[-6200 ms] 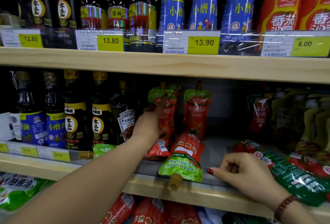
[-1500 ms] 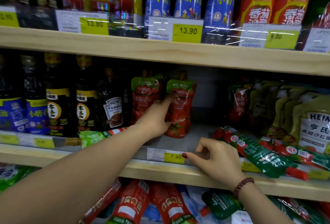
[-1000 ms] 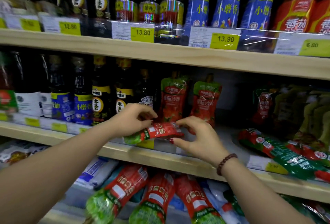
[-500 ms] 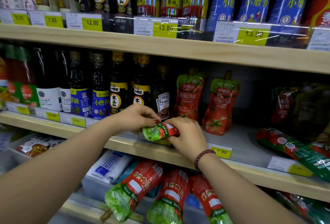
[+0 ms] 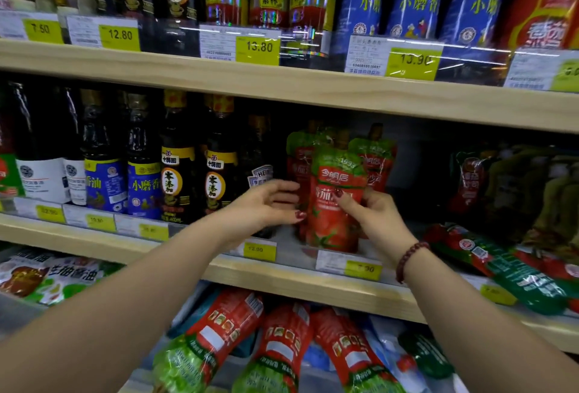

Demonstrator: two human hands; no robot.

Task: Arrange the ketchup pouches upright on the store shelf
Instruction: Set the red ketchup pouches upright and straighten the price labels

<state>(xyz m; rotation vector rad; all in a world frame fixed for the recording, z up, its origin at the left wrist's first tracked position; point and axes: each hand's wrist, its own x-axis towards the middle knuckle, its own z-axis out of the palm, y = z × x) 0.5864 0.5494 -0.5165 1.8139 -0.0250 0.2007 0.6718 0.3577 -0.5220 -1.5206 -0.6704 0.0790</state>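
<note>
We see the right hand (image 5: 372, 217) with fingers clamped on an upright ketchup pouch (image 5: 336, 201) (2 pouches (image 5: 377, 157) behind); left hand (image 5: 266, 204) fingers apart beside it on the shelf (image 5: 297, 280).

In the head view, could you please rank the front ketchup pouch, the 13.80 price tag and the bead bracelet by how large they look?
1. Front ketchup pouch, held upright at the shelf edge by the right hand.
2. 13.80 price tag.
3. Bead bracelet.

The tag sits farther from the camera, so true sizes may differ.

Dim shelf recesses, glare streaks on price tags (image 5: 410, 62), soft motion blur, bowed wide-angle edges
</note>
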